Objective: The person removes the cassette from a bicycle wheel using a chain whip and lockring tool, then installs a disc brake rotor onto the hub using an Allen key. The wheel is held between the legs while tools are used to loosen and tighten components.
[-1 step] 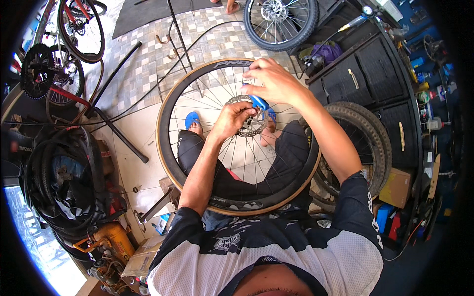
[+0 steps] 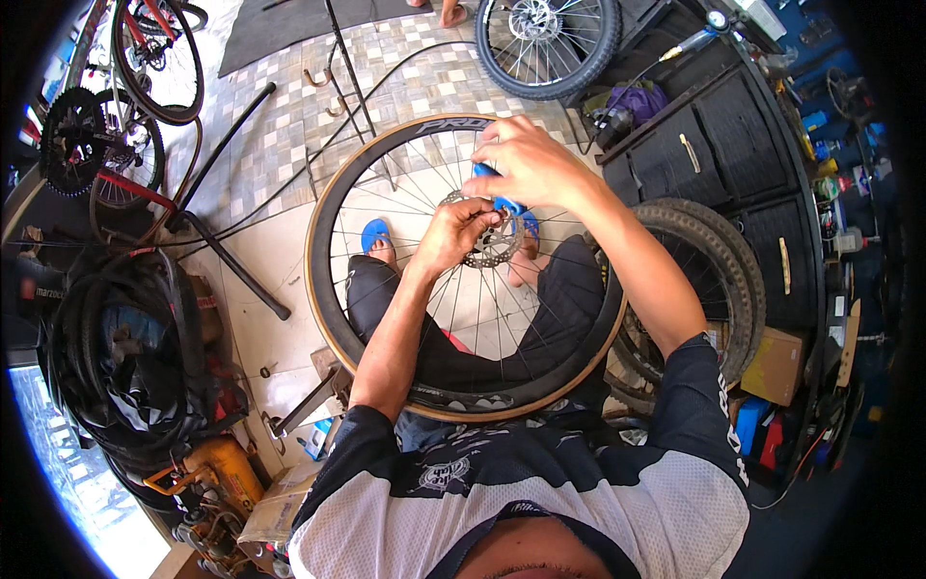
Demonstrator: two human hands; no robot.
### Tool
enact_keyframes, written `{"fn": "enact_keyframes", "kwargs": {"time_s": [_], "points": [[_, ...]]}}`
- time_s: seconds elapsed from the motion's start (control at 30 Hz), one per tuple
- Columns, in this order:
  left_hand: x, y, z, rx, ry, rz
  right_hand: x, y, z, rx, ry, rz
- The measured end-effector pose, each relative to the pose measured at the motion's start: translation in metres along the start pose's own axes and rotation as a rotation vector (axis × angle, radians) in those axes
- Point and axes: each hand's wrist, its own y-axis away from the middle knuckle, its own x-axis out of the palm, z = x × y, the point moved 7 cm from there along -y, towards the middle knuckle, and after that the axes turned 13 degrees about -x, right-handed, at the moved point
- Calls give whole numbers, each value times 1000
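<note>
A bicycle wheel (image 2: 324, 289) with a deep black rim and tan-edged tyre lies across my lap. At its hub sits a disc brake rotor (image 2: 492, 253). My left hand (image 2: 451, 234) is closed in a pinch beside the rotor, at the lower end of a blue-handled tool (image 2: 508, 206). Just above, my right hand (image 2: 531, 162) curls its fingers round the tool's blue upper part. Fingers hide most of the tool, so its exact kind and its tip do not show.
Two worn tyres (image 2: 743, 280) lean by black drawers (image 2: 675, 154) on the right. Another wheel (image 2: 548, 43) stands at the far side. Bicycles (image 2: 154, 58), a black stand leg (image 2: 236, 265) and a heap of black tubes (image 2: 125, 357) are on the left. Someone's foot (image 2: 451, 13) shows at the top.
My right hand has turned slightly and its fingers have shifted on the blue-handled tool, which has rotated a little. My left hand and the wheel stay in place.
</note>
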Motion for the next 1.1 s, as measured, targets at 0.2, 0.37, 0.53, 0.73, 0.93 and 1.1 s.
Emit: {"fn": "enact_keyframes", "kwargs": {"time_s": [0.2, 0.37, 0.53, 0.73, 0.93, 1.1], "points": [[-13, 2, 11, -66, 252, 5, -3, 5, 34, -64, 105, 208], [-7, -11, 4, 55, 109, -12, -10, -2, 11, 12, 311, -53], [-23, -2, 0, 228, -32, -53, -8, -4, 32, -11, 116, 342], [-10, -5, 4, -88, -16, -62, -9, -5, 27, -42, 162, 100], [-8, -9, 16, 11, 203, -17, -18, 1, 15, 64, 357, 338], [-10, -5, 5, 42, 81, -33, -11, -3, 29, -117, 110, -14]]}}
